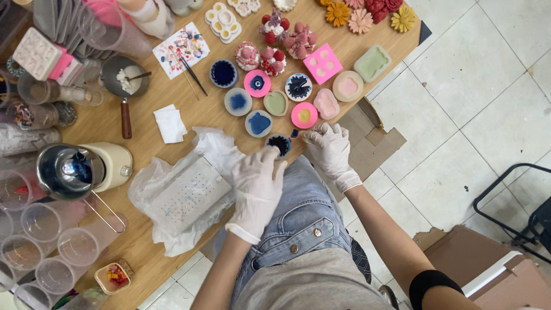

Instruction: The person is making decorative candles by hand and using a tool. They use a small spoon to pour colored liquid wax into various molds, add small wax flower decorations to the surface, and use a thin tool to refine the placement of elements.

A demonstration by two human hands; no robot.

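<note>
Both of my hands wear white gloves. My left hand point(258, 189) grips a small round mould point(280, 143) filled with dark blue wax at the near edge of the wooden table point(143, 115). My right hand point(330, 152) rests with bent fingers on the table edge just right of the mould. Its thumb tip touches a small blue piece point(294, 134); I cannot tell whether it pinches it. Beyond the hands lie several round moulds with blue point(259, 123), pink point(304, 115) and green point(276, 103) fillings.
A plastic-wrapped white tray point(183, 195) lies left of my left hand. A metal pitcher with blue liquid point(72, 170) sits on a cream heater. Also here are a white tissue point(170, 123), a small pan point(125, 77), clear cups point(54, 275), flower shapes point(360, 20), floor cardboard point(373, 138) and a black chair frame point(516, 212).
</note>
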